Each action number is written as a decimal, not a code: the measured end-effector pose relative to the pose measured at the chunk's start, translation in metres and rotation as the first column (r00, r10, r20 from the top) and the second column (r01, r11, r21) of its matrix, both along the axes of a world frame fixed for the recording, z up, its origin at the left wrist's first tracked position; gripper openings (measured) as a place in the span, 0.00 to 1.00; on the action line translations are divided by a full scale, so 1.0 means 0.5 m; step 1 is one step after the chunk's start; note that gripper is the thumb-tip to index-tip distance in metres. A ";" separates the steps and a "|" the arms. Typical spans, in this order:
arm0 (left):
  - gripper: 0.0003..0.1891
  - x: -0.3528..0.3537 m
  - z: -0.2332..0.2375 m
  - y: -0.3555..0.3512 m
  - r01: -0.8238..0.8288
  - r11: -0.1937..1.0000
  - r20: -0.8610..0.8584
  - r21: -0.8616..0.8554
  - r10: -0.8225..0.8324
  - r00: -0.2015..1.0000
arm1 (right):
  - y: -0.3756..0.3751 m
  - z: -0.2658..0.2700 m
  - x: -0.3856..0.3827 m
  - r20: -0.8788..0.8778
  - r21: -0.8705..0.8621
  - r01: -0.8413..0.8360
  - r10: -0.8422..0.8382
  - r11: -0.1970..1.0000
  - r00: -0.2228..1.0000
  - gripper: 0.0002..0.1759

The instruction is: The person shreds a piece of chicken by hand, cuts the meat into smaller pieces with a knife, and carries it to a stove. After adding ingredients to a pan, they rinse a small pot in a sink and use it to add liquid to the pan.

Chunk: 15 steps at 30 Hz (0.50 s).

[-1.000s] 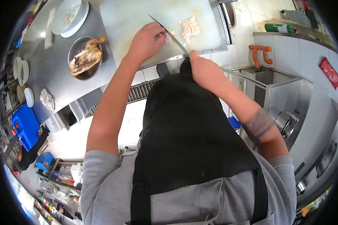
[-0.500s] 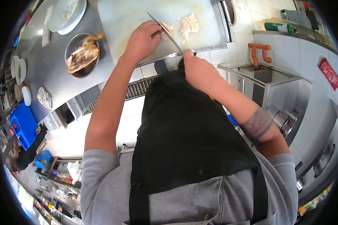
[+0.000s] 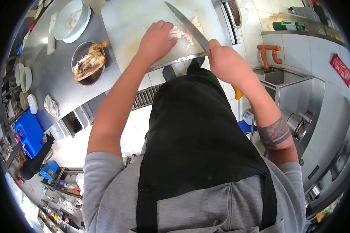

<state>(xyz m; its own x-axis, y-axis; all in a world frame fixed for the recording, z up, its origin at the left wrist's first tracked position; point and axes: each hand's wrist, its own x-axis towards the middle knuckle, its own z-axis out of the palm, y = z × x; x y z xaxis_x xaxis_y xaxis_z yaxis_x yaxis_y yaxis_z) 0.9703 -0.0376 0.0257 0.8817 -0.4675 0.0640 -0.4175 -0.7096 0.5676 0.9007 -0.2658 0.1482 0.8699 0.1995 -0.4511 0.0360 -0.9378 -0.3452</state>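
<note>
In my right hand [image 3: 224,58] is the handle of a large kitchen knife [image 3: 187,25], its blade pointing up and left over the cutting board [image 3: 130,25]. My left hand [image 3: 156,42] rests on the board left of the blade, fingers bent and closed around the edge of some pale cooked chicken meat [image 3: 176,33]. More chopped meat [image 3: 197,24] shows just beyond the blade, partly hidden by it. Left of the board, a metal bowl [image 3: 75,58] holds a browned piece of chicken on the bone [image 3: 89,66].
White bowls [image 3: 68,25] stand at the back left of the steel counter [image 3: 47,79]. A crumpled cloth [image 3: 51,105] lies near its front edge. To the right are a steel sink [image 3: 278,77] with an orange pipe [image 3: 268,48], and a green bottle [image 3: 288,26] on a ledge.
The knife has shifted right and its broad side now shows. My right hand has moved right, and my left hand slightly right. The view has shifted a little.
</note>
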 end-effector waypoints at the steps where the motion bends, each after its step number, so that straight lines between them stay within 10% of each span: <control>1: 0.22 -0.011 0.008 -0.010 -0.120 0.993 -0.051 0.016 0.120 0.991 | 0.000 -0.003 -0.003 -0.003 -0.015 -0.012 0.012 1.000 1.000 0.10; 15: 0.15 -0.005 -0.016 0.012 -0.037 0.985 -0.021 -0.170 0.034 0.999 | 0.055 -0.119 -0.012 -0.057 0.021 0.019 -0.018 1.000 0.998 0.09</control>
<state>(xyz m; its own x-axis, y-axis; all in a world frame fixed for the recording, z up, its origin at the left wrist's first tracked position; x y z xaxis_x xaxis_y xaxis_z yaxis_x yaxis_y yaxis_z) 0.9678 -0.0317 0.0179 0.8991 -0.4198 0.1238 -0.3825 -0.6163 0.6884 0.8946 -0.2382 0.0886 0.8468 0.1940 -0.4952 -0.0013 -0.9303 -0.3668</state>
